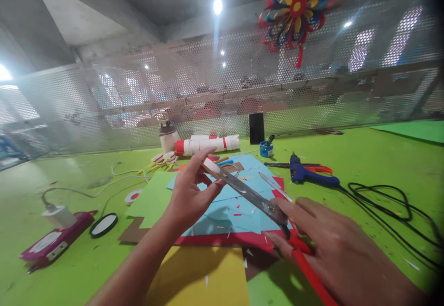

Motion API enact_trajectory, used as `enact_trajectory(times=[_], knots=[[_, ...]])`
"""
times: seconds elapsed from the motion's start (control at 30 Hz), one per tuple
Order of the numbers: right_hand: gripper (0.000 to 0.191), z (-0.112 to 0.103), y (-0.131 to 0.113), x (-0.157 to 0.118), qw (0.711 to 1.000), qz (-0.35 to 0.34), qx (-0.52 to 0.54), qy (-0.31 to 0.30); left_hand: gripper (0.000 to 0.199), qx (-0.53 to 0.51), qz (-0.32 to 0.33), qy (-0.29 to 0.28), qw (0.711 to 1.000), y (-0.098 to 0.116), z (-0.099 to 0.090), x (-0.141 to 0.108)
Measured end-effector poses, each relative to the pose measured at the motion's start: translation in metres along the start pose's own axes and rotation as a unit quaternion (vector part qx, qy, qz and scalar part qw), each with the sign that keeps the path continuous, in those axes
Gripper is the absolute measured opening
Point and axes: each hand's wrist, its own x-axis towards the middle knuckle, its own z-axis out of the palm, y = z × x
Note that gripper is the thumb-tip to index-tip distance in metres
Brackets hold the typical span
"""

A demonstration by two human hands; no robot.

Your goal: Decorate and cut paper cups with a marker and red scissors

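My right hand (322,241) is wrapped round the red handles of a pair of scissors (249,195), whose blades point up and left. Between the thumb and fingers of my left hand (194,185) is a small white piece (211,166), at the tip of the blades. Whether the blades touch it on both sides I cannot tell. Beneath both hands lie light blue sheets (222,213) with small red and white scraps on them, on top of a red sheet (208,240). A yellow sheet (201,278) is nearer to me.
A blue glue gun (312,174) with a black cable lies right. A purple power strip (57,241) and round black-rimmed object (104,225) are left. Behind stand a spray bottle (168,134), white rolls (208,146), a dark phone-like slab (256,128) and a blue jar (266,149).
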Motion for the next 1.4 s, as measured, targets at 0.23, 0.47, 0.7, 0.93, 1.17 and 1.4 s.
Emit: enact_trajectory(times=[0.23,0.47,0.7,0.93,1.17,1.4], knots=[[0.043,-0.002,-0.002,0.002,1.0,0.002,0.026,0.013,0.058,-0.059,-0.024,-0.021,0.998,-0.001,-0.002,0.003],[0.029,0.001,-0.001,0.003,0.998,0.013,0.055,0.021,0.052,-0.14,-0.041,-0.014,0.989,-0.001,-0.001,0.005],[0.03,0.007,0.0,-0.001,0.999,-0.005,0.038,0.021,0.05,-0.136,-0.051,0.062,0.987,0.0,0.004,0.006],[0.033,0.013,0.001,-0.004,0.999,-0.015,0.019,0.021,0.048,-0.089,-0.04,0.089,0.991,-0.007,0.007,0.006],[0.032,0.012,0.002,-0.002,1.0,-0.004,0.007,0.024,0.05,-0.036,-0.011,0.082,0.996,-0.01,0.008,0.005],[0.032,0.009,0.003,-0.003,1.0,0.004,-0.001,-0.007,0.048,0.011,0.028,0.064,0.998,-0.012,0.009,0.002]])
